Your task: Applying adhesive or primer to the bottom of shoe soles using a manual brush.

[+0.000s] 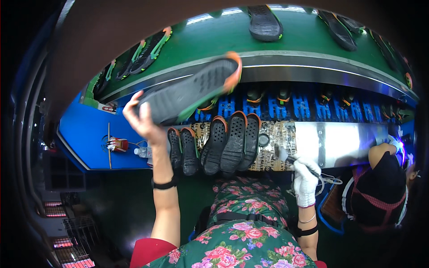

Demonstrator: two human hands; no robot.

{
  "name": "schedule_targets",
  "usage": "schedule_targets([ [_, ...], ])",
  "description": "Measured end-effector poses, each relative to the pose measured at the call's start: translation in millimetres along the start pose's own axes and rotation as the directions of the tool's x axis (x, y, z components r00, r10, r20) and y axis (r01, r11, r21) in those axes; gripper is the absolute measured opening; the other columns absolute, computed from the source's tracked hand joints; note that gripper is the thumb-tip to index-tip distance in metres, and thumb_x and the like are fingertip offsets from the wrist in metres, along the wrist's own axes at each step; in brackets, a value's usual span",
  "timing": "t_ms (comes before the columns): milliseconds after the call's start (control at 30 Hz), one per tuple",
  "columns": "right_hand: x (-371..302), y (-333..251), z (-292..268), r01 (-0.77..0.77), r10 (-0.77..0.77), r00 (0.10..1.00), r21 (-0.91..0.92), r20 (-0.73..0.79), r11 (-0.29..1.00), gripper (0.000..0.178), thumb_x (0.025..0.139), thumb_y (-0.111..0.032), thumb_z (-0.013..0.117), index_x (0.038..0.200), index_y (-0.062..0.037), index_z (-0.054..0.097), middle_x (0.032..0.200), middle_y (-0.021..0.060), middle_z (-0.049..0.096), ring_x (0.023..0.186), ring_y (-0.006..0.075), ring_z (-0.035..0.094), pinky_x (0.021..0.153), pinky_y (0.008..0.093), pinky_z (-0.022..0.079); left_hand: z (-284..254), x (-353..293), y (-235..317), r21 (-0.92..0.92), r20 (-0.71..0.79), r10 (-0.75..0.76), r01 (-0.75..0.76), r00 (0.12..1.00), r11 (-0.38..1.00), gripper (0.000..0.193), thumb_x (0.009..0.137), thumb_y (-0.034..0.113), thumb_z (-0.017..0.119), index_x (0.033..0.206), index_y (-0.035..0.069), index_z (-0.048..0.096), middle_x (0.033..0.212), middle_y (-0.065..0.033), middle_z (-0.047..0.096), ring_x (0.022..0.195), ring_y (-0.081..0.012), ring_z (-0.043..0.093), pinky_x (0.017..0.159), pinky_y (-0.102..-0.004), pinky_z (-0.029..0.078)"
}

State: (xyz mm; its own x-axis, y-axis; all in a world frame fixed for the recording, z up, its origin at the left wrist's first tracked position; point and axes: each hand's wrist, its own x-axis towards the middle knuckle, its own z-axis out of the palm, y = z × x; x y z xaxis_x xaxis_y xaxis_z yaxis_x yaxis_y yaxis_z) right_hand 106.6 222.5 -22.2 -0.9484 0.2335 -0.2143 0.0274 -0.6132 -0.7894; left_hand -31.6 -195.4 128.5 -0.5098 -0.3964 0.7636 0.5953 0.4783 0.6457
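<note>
My bare left hand (147, 118) grips one end of a black shoe sole (190, 91) with an orange and green rim. It is raised and tilted above the bench, slightly smeared by motion. In my right hand (305, 176), which wears a white knitted glove, is a brush (286, 156) with a pale tip, pointing left over the bench; a thin hose or cord trails beside the glove. Between my hands, several black soles (233, 140) stand side by side along the bench's near edge, apart from both hands.
Ahead, a green conveyor belt (214, 38) carries more soles. Below it runs a row of blue racks (301, 107) with soles. The bench has a taped cardboard strip (283, 134) and a metal plate (348, 138). A bottle (142, 152) lies at left. Another person (377, 192) works at right.
</note>
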Motion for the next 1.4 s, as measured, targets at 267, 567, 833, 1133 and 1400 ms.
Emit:
schedule_targets([
  [267, -18.3, -61.5, 53.9, 0.105, -0.123, 0.974, 0.101, 0.192, 0.989, 0.016, 0.079, 0.014, 0.073, 0.09, 0.0033, 0.07, 0.103, 0.0222, 0.073, 0.097, 0.0326, 0.074, 0.081, 0.039, 0.064, 0.0, -78.0, 9.8, -0.085, 0.48, -0.638, 0.755, 0.603, 0.65, 0.031, 0.105, 0.032, 0.055, 0.113, 0.005, 0.065, 0.105, -0.0092, 0.07, 0.096, -0.0162, 0.068, 0.087, -0.0309, 0.055],
  [567, -26.2, -54.3, 91.3, 0.163, -0.101, 0.951, -0.194, 0.293, 0.967, 0.017, 0.081, 0.005, 0.079, 0.098, 0.0025, 0.079, 0.102, 0.0131, 0.078, 0.092, 0.0182, 0.073, 0.084, 0.0317, 0.059, 51.2, -220.7, 47.4, 0.056, 0.831, -0.526, 0.967, -0.182, -0.247, 0.095, 0.098, 0.078, 0.033, 0.147, -0.002, 0.048, 0.145, -0.0221, 0.057, 0.13, -0.0327, 0.059, 0.114, -0.0458, 0.044],
  [833, -25.0, -73.8, 83.5, 0.185, -0.038, 0.943, -0.426, 0.331, 0.886, 0.018, 0.087, 0.001, 0.075, 0.105, -0.0014, 0.079, 0.1, 0.0057, 0.077, 0.084, 0.0109, 0.072, 0.068, 0.0245, 0.057, 49.3, -260.6, 105.4, -0.008, 0.949, -0.252, 0.79, -0.187, -0.613, 0.12, 0.081, 0.098, 0.016, 0.153, 0.005, 0.04, 0.131, -0.0288, 0.06, 0.095, -0.0375, 0.072, 0.094, -0.0504, 0.057],
  [1133, -7.0, -78.5, 88.3, 0.691, -0.39, 0.712, -0.488, 0.584, 0.533, 0.022, 0.083, -0.001, 0.076, 0.104, -0.0023, 0.079, 0.101, 0.0104, 0.078, 0.084, 0.0215, 0.074, 0.074, 0.0319, 0.058, 92.2, -228.4, 129.0, -0.34, 0.806, -0.585, 0.739, -0.089, -0.581, 0.106, 0.086, 0.093, 0.023, 0.145, 0.009, 0.051, 0.13, -0.0136, 0.063, 0.106, -0.0308, 0.067, 0.099, -0.0473, 0.053],
  [1400, -8.3, -78.5, 89.6, 0.856, -0.378, 0.501, -0.509, 0.779, 0.087, 0.04, 0.082, -0.005, 0.073, 0.122, -0.0072, 0.073, 0.124, 0.0112, 0.073, 0.112, 0.03, 0.07, 0.097, 0.0414, 0.054, 104.0, -238.2, 145.5, -0.204, 0.785, -0.62, 0.95, 0.015, -0.235, 0.11, 0.088, 0.092, 0.017, 0.157, 0.008, 0.037, 0.151, -0.0114, 0.052, 0.136, -0.0279, 0.052, 0.115, -0.0439, 0.042],
])
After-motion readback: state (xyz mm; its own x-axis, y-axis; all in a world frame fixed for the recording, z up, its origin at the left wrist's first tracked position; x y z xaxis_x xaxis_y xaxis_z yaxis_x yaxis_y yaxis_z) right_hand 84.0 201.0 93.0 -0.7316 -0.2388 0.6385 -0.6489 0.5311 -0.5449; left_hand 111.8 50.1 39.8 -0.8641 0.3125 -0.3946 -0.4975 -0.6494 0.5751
